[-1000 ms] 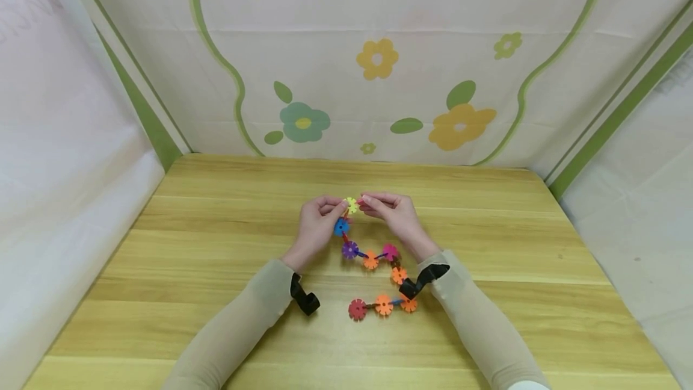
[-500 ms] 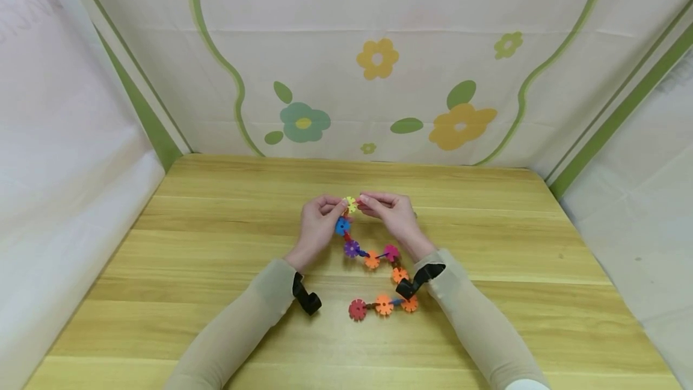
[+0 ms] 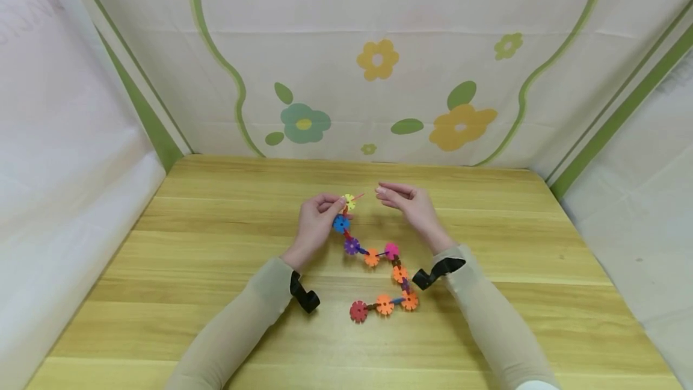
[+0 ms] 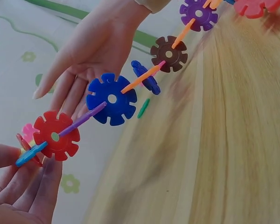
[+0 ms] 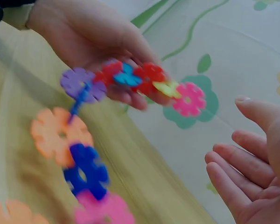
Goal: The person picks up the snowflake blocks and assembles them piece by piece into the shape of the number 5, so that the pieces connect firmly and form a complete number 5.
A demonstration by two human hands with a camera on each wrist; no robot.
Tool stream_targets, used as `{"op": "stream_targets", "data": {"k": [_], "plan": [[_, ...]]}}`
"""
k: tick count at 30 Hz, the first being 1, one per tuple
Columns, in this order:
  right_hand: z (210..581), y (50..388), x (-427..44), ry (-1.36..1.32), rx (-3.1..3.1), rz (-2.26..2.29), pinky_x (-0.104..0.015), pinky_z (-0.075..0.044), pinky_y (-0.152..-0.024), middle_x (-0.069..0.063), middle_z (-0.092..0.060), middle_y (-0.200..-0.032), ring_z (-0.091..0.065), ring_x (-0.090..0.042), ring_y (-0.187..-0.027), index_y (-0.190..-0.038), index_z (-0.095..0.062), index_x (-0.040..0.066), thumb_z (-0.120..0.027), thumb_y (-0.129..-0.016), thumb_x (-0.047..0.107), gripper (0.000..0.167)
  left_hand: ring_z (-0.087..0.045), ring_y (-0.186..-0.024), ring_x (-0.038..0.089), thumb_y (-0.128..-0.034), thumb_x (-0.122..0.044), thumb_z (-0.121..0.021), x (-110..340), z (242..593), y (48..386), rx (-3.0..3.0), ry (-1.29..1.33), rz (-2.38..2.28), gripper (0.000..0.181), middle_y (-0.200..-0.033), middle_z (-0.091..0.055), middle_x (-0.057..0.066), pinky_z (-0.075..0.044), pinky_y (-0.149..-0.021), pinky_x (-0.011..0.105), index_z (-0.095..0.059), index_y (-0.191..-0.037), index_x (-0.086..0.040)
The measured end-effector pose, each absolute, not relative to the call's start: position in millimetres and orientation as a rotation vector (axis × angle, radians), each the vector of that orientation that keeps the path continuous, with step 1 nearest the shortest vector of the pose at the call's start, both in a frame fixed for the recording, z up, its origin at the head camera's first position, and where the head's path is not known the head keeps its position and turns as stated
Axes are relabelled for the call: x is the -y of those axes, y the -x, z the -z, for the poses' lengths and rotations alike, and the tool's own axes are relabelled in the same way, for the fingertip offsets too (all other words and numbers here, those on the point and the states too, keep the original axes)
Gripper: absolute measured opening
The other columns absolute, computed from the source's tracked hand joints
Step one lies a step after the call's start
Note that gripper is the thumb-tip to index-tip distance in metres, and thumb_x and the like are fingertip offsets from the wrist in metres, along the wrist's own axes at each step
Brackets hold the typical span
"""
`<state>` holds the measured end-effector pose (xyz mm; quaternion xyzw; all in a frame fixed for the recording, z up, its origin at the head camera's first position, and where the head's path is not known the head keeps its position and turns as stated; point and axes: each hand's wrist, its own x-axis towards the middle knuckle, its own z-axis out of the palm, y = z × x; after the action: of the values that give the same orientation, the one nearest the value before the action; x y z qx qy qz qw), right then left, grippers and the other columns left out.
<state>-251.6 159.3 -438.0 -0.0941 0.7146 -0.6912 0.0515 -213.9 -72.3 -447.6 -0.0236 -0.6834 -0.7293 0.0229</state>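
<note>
A chain of notched plastic snowflake discs, linked slot to slot, hangs from my left hand [image 3: 316, 224] and trails along the table. My left thumb and fingers pinch the chain near its far end, beside a yellow disc [image 3: 349, 201]. A pink disc [image 5: 188, 99] juts from the yellow one at the tip. Below the grip come a blue disc [image 3: 341, 224], a purple disc [image 3: 352, 246] and an orange disc [image 3: 371, 257]. My right hand [image 3: 411, 204] is apart from the chain, to the right of its tip. Nothing shows between its fingers in the right wrist view.
The chain bends down to a dark red disc [image 3: 358, 312] at its near end, on the wooden table [image 3: 189, 257]. Black straps [image 3: 440, 272] hang at both wrists. A flower-printed cloth [image 3: 335, 77] walls the back, with cloth at both sides.
My right hand has let go of the pink disc and moved right and slightly away. My left hand keeps its pinch almost in place. The chain has shifted only slightly.
</note>
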Motion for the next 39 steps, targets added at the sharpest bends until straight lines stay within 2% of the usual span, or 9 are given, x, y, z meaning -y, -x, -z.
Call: {"op": "stream_targets", "data": {"k": [6, 13, 16, 24, 32, 39], "plan": [[438, 256, -196, 0.214, -2.350, 1.957, -0.049, -0.048, -0.104, -0.011, -0.068, -0.129, -0.062, -0.038, -0.120, -0.134, -0.067, 0.007, -0.076, -0.093, 0.040, 0.053, -0.073, -0.090, 0.039, -0.1025, -0.019, -0.065, 74, 445, 213, 2.119, 0.040, 2.286, 0.018, -0.095, -0.073, 0.017, -0.060, -0.073, 0.030, -0.067, -0.104, 0.000], [450, 259, -229, 0.181, -2.571, 1.699, -0.039, -0.048, -0.104, -0.008, -0.069, -0.128, -0.063, -0.021, -0.118, -0.134, -0.067, 0.005, -0.076, -0.092, 0.043, 0.057, -0.073, -0.092, 0.040, -0.1029, -0.020, -0.065, 76, 446, 213, 2.134, 0.049, 2.282, 0.020, -0.095, -0.074, 0.017, -0.060, -0.073, 0.029, -0.067, -0.105, -0.001], [455, 259, -239, 0.183, -2.593, 1.624, -0.041, -0.047, -0.105, -0.009, -0.070, -0.126, -0.064, -0.024, -0.118, -0.134, -0.065, 0.002, -0.078, -0.091, 0.040, 0.059, -0.071, -0.094, 0.043, -0.1029, -0.020, -0.065, 76, 445, 212, 2.138, 0.050, 2.281, 0.020, -0.098, -0.073, 0.021, -0.060, -0.073, 0.028, -0.067, -0.106, 0.000], [470, 260, -250, 0.182, -2.632, 1.489, -0.044, -0.048, -0.102, -0.011, -0.071, -0.121, -0.066, -0.028, -0.113, -0.132, -0.067, 0.003, -0.083, -0.088, 0.033, 0.056, -0.069, -0.097, 0.047, -0.1038, -0.020, -0.064, 76, 445, 211, 2.137, 0.070, 2.302, 0.021, -0.104, -0.070, 0.029, -0.060, -0.073, 0.029, -0.066, -0.107, 0.000], [474, 262, -247, 0.229, -2.685, 1.385, -0.033, -0.055, -0.087, -0.009, -0.073, -0.111, -0.068, -0.023, -0.101, -0.128, -0.070, 0.005, -0.086, -0.086, 0.030, 0.052, -0.069, -0.098, 0.047, -0.1038, -0.020, -0.064, 77, 446, 211, 2.139, 0.077, 2.310, 0.021, -0.105, -0.070, 0.028, -0.060, -0.073, 0.028, -0.066, -0.107, 0.000], [471, 264, -241, 0.288, -2.743, 1.271, -0.039, -0.055, -0.085, -0.009, -0.072, -0.110, -0.065, -0.023, -0.097, -0.122, -0.074, 0.005, -0.084, -0.087, 0.024, 0.041, -0.069, -0.097, 0.047, -0.1033, -0.020, -0.064, 76, 445, 211, 2.130, 0.067, 2.308, 0.020, -0.101, -0.072, 0.024, -0.060, -0.073, 0.029, -0.066, -0.106, 0.000]]}}
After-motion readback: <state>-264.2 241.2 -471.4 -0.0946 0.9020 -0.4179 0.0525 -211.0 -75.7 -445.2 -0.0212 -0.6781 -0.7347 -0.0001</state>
